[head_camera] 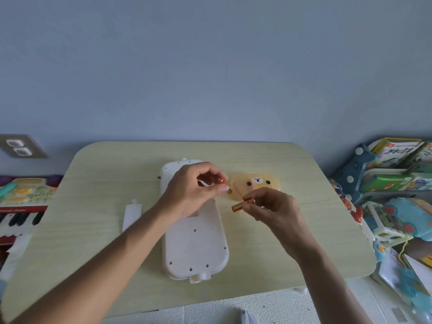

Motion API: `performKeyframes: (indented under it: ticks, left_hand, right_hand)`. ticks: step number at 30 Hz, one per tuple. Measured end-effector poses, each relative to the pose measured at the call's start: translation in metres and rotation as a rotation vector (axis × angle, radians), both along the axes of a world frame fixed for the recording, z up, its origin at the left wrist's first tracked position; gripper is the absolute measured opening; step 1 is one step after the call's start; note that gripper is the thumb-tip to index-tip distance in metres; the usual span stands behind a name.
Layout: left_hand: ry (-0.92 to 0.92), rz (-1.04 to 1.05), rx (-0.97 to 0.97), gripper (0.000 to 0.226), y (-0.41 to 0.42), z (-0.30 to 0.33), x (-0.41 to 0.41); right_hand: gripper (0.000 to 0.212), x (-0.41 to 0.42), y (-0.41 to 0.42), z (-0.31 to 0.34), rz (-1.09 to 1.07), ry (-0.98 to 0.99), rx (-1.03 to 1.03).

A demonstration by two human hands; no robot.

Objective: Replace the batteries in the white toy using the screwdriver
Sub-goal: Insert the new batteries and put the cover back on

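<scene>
My left hand (189,190) pinches batteries (223,183) over the white toy (196,244), lying back-up on the bench (292,230); my right hand (271,206) pinches another battery (243,204), ready for loading.

Both hands raised, left (194,190) and right (271,206), fingertips pinched, forearms converging.

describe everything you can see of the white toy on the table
The white toy is a long, flat, rounded slab of matte white plastic lying back-up on the pale wooden table, its length running away from the person. Small screw holes dot its back, and a short tab sticks out at its near end. The left hand hovers over its far half, hiding that part; whether it touches the toy cannot be told.
</scene>
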State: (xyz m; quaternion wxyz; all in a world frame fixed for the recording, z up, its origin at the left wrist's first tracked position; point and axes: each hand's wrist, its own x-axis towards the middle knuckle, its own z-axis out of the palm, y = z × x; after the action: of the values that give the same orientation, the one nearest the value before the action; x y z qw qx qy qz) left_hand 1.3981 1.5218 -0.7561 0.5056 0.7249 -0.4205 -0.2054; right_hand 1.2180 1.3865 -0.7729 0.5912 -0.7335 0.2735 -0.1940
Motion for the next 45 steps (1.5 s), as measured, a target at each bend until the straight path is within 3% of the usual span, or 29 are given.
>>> performKeyframes:
  ticks: [4,10,15,31,45]
  left_hand:
    - [0.098,0.131,-0.015,0.016,0.037,0.001,0.024]
    - [-0.015,0.248,0.11,0.016,0.066,-0.013,0.03]
    - [-0.079,0.275,0.133,0.013,0.068,-0.018,0.022]
    - [-0.302,0.252,0.174,0.011,0.059,-0.033,0.023]
    - [-0.553,0.131,0.112,0.026,0.077,-0.045,0.02]
  right_hand:
    - [0.011,0.033,0.013,0.007,0.062,-0.05,0.012]
    - [0.023,0.072,0.034,0.0,0.101,-0.046,-0.119]
    - [0.017,0.082,0.045,-0.008,0.085,-0.012,-0.245]
    - [0.024,0.09,0.046,-0.021,0.069,-0.009,-0.34]
    - [0.025,0.09,0.048,-0.026,0.06,-0.023,-0.338]
